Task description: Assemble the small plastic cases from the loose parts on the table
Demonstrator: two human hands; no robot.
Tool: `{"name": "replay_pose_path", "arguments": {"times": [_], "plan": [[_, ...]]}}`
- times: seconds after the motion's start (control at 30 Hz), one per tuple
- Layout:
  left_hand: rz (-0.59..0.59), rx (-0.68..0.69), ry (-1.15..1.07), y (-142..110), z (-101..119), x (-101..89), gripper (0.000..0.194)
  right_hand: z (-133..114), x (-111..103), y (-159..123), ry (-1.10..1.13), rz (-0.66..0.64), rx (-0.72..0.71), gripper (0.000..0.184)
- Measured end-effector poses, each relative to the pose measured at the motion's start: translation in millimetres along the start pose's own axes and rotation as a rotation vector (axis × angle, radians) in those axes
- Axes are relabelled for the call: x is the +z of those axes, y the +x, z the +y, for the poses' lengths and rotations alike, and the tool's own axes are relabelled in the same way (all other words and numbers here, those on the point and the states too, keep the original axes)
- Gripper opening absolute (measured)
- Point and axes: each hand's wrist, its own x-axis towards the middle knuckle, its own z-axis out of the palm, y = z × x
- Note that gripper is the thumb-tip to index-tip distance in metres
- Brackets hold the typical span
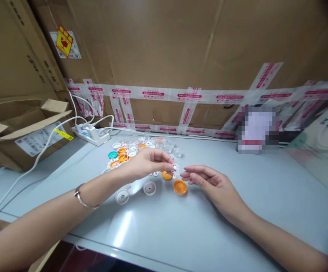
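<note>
A small white plastic piece with holes (176, 171) is pinched upright between the thumb and fingers of my left hand (149, 162). Close by on the right, my right hand (209, 179) has its fingers stretched toward that piece, thumb a little apart, with nothing visible in them. An orange round wheel-like part (180, 187) rests on the table below the fingertips. Behind the white piece sits another orange part (167, 175), partly covered. Two white round parts, one nearer the middle (149, 187) and one farther left (122, 197), lie below my left wrist.
A pile of white, orange and clear plastic parts (132, 153), with one teal ring (113, 155), spreads behind my left hand. A white power strip (91, 135) with cables and an open cardboard box (25, 132) stand left. Large taped cardboard (158, 49) walls the back of the grey table (237, 234).
</note>
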Motion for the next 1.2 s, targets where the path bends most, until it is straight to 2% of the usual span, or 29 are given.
{"name": "replay_pose_path", "arguments": {"times": [0.13,0.37,0.5,0.6,0.67,0.73,0.83,1.03,1.2], "plan": [[-0.054,0.067,0.052,17,-2,16.6,0.010,1,2,-2,0.246,-0.106,0.076,0.029],[0.019,0.148,0.147,32,-4,26.1,0.011,1,-1,2,0.449,-0.103,0.183,0.020],[0.027,0.162,0.245,34,-1,14.8,0.017,1,-5,4,0.466,-0.107,0.211,0.016],[0.158,0.201,0.487,35,-1,-4.8,0.016,1,-10,6,0.480,-0.071,0.237,0.016],[0.200,0.258,0.685,36,-5,-17.4,0.010,3,-13,9,0.487,-0.027,0.250,0.015],[0.158,0.310,0.868,36,-12,-25.1,0.010,6,-15,13,0.491,0.006,0.260,0.015],[0.068,0.355,1.053,40,-25,-25.9,0.016,12,-16,16,0.497,0.024,0.287,0.015],[0.052,0.369,1.067,52,-42,-16.6,0.015,14,-16,16,0.478,0.015,0.312,0.014],[0.051,0.346,0.995,52,-42,-16.4,0.008,15,-16,15,0.469,0.003,0.322,0.015]]}}
